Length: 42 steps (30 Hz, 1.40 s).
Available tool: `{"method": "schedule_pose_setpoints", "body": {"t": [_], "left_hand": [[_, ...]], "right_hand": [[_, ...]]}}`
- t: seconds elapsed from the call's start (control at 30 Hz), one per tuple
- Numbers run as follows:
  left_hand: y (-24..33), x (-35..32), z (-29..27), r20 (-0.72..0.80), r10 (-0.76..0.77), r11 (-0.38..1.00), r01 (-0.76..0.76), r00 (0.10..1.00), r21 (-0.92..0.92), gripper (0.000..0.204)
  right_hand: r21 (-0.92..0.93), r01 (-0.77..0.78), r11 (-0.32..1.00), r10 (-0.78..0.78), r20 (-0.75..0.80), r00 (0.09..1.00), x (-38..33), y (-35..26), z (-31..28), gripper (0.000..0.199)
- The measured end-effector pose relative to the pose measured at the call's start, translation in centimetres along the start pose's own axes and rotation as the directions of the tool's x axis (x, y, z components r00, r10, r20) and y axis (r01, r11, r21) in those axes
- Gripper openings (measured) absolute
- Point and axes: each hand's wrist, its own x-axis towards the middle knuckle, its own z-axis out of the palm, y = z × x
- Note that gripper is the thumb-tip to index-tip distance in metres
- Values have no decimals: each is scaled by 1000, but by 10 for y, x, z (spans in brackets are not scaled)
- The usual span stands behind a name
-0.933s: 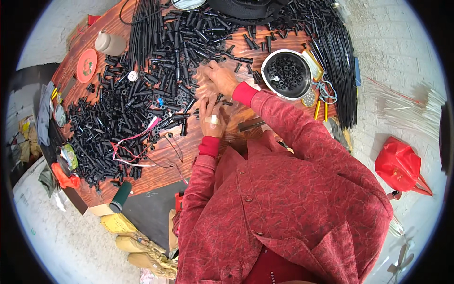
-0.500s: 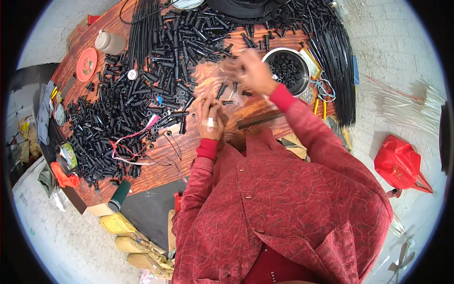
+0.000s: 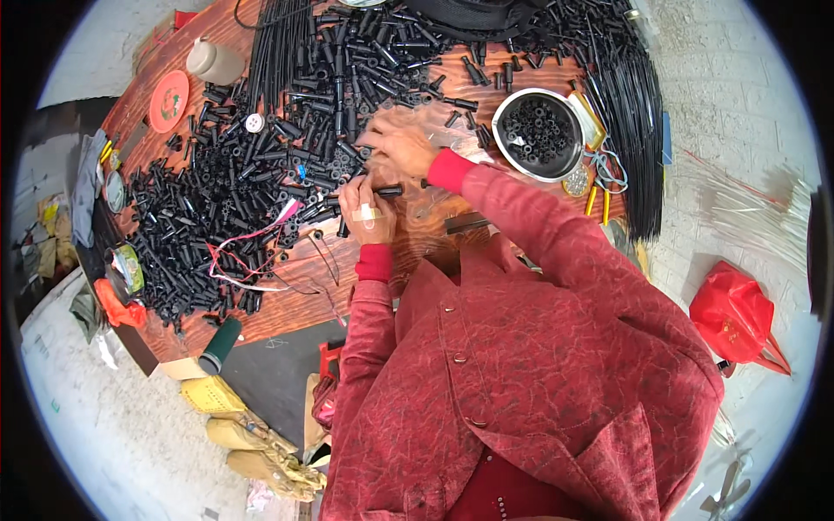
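My left hand (image 3: 367, 214), with a light bandage strip on its back, rests low on the wooden table with fingers bent. What lies under them is hidden. A short black tube (image 3: 388, 190) juts out beside its thumb side; I cannot make out whether the fingers grip it. Just above and to the right is my right hand (image 3: 402, 148), stretched leftward to the edge of the pile, its fingers smeared by motion. Many black tubular parts (image 3: 208, 195) are heaped left of both hands. Clear plastic film (image 3: 439, 130) lies on the table around them.
A metal bowl (image 3: 497, 130) with small black rings stands at the right. Bundled black rods (image 3: 632, 148) line the right edge. Farther off are a beige jar (image 3: 215, 62), a red plate (image 3: 169, 102) and a black bag (image 3: 478, 16). A dark green cylinder (image 3: 221, 346) lies by the near left edge.
My right hand has swung left and down, away from the bowl's side to the pile's edge. My left hand has shifted slightly left. The view has moved a little.
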Motion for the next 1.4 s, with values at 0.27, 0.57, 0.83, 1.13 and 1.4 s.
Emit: {"method": "schedule_pose_setpoints", "body": {"t": [0.27,0.57,0.83,1.13,1.4], "left_hand": [[-12,7,0,-41,-28,1000,27,999,-9,49],[-9,13,15,-32,-52,995,55,998,78,46],[-5,12,23,-60,-133,989,137,989,61,36],[-10,14,21,1,-218,970,217,976,113,34],[-11,15,14,-143,-83,996,87,986,23,35]], "right_hand": [[-202,-2,979,0,-12,1000,5,8,14,25],[-19,49,999,-47,79,996,1,7,13,38],[-125,39,991,-52,-100,994,-4,18,6,38],[85,-124,989,112,133,985,-22,-7,-2,27],[93,-41,995,32,95,995,-29,2,-7,33]]}}
